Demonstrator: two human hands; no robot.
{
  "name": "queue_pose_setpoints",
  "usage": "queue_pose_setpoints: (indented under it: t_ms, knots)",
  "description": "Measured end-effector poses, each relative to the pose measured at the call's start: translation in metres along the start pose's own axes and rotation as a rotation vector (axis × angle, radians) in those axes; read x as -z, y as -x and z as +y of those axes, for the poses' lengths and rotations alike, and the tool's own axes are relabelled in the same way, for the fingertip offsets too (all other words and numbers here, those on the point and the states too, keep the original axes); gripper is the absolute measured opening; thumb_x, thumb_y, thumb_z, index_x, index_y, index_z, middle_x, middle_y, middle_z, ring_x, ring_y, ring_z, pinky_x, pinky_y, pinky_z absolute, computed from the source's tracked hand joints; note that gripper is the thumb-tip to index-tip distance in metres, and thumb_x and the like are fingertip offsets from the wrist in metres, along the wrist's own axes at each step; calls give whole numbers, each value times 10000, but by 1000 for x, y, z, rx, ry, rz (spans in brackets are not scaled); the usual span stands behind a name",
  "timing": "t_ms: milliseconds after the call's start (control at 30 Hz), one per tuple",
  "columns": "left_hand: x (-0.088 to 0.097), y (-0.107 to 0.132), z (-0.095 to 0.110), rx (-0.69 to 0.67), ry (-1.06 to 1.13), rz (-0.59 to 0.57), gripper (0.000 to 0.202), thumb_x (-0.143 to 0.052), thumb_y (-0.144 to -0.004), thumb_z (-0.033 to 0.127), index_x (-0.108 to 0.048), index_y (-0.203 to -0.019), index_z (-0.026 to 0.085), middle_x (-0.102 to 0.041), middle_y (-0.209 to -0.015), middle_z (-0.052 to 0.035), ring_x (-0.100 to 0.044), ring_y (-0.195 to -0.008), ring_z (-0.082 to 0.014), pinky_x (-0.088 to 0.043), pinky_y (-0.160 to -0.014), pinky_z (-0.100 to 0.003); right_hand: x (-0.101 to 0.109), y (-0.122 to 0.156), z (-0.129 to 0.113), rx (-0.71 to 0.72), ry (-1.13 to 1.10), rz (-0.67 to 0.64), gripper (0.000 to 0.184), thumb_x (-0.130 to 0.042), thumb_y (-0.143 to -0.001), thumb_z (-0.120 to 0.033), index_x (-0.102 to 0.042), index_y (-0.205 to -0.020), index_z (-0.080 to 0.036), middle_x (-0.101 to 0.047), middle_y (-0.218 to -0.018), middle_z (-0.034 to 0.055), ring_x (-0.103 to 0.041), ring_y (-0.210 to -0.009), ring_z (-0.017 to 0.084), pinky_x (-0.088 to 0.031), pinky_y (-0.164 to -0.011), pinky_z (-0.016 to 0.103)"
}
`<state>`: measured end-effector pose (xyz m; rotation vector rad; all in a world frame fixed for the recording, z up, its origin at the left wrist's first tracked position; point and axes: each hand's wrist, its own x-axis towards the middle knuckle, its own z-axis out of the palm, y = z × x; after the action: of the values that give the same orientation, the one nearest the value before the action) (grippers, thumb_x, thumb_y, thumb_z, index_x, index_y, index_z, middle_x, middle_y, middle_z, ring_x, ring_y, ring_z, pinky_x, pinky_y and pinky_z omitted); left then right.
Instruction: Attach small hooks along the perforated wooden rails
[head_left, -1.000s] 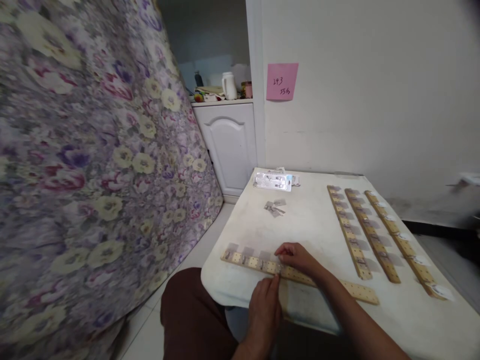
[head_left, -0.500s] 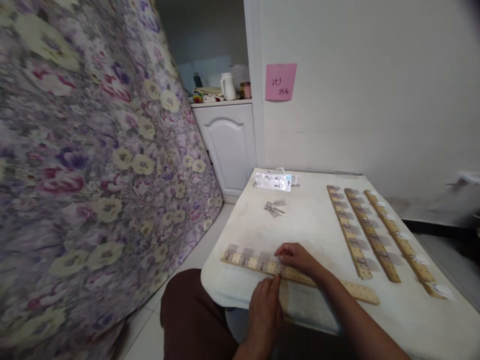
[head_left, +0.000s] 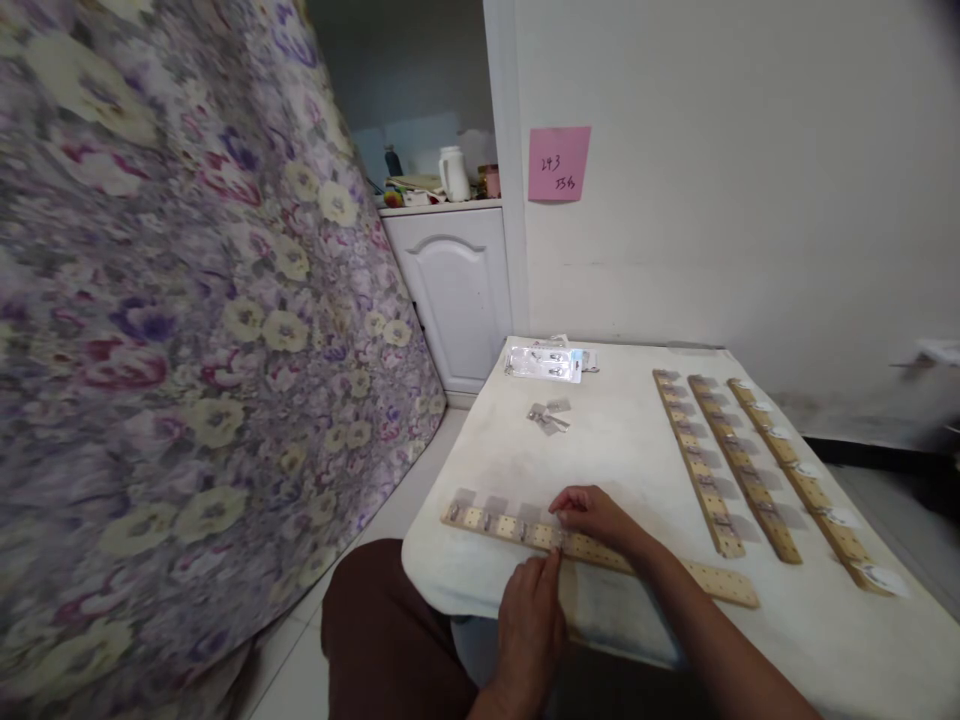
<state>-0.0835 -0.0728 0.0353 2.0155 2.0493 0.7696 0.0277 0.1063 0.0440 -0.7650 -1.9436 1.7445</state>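
A long pale wooden strip (head_left: 720, 583) with rows of small holes lies across the near part of the table. Small shiny metal pieces (head_left: 487, 521) with clear plastic flaps sit along its left half. My left hand (head_left: 529, 605) is at its near edge, fingers together and fingertips against a small shiny piece. My right hand (head_left: 596, 515) is over the far edge, thumb and fingers curled in a pinch by the same spot. What lies between the fingertips of either hand is too small to make out.
Three similar strips (head_left: 697, 462) with fitted pieces lie at the right. Farther back are a few loose metal and clear plastic bits (head_left: 550, 415) and clear packaging (head_left: 544, 362). A floral curtain (head_left: 225, 350) hangs at the left, and a white wall (head_left: 712, 200) rises behind the table (head_left: 600, 440).
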Motion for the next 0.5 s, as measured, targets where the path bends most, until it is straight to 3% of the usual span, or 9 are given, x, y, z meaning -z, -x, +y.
queue_pose_setpoints:
  t_ms: [500]
  knots:
    - [-1,0,0,11,-13,3,617,-389,-765,16,-378,-1359,184,-559,-1073,-100,-499,-972,-223,-447,-850,-390,-1,1,-2,-8,-15,8,190,-637,-683,-291,-668,-823,-166,-596,-634,-17,-494,-580,119,-358,-552,233]
